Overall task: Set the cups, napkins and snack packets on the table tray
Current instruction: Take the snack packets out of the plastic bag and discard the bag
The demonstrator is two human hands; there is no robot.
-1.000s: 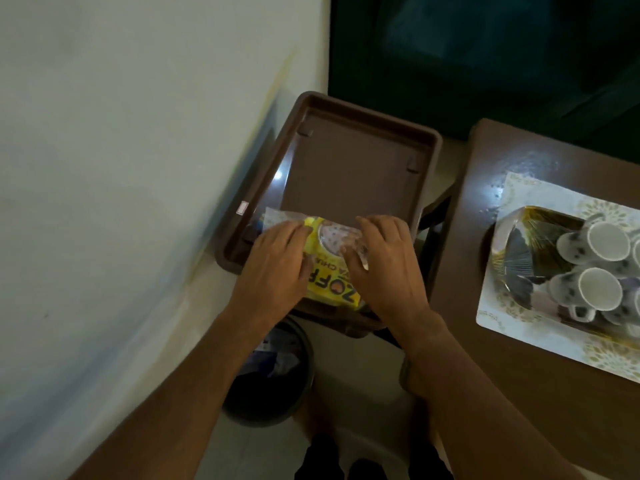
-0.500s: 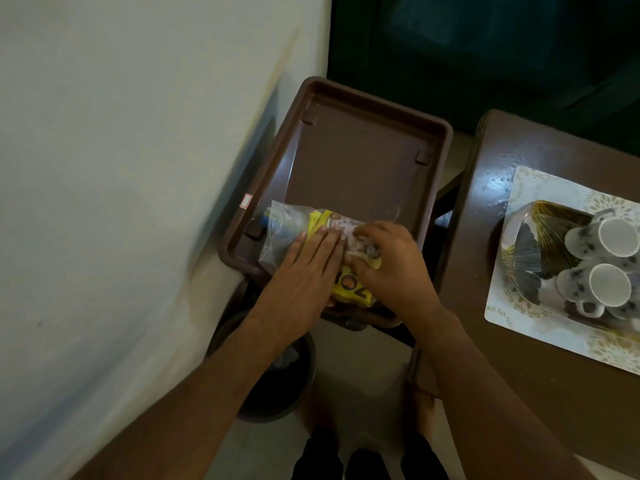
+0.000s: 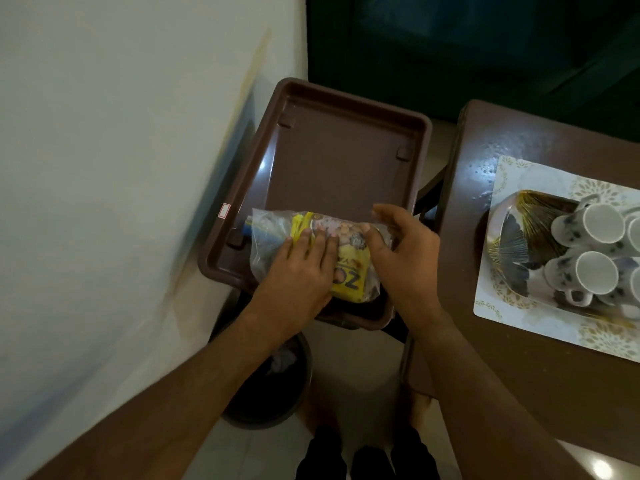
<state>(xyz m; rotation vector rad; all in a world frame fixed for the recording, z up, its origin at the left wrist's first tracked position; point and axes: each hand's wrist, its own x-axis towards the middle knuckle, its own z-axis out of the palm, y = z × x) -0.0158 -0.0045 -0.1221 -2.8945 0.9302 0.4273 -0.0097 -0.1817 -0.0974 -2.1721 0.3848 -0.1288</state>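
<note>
A brown plastic tray (image 3: 343,168) stands beside the white wall. A clear plastic bag with yellow snack packets (image 3: 346,268) lies at the tray's near edge. My left hand (image 3: 301,271) presses flat on the bag's left part. My right hand (image 3: 401,258) curls around the bag's right end, index finger lifted. Several white patterned cups (image 3: 595,271) lie on a gold-patterned serving tray (image 3: 519,233) on the brown table at the right. No napkins are visible.
The serving tray rests on a white floral placemat (image 3: 512,174) on the brown table (image 3: 519,358). A dark waste bin (image 3: 273,386) stands on the floor under the brown tray's near edge. A dark green curtain fills the background.
Both hands shifted on the bag. The left hand slid right over the packets; the right hand moved to the bag's right end and loosened. More of the clear bag shows at the left.
</note>
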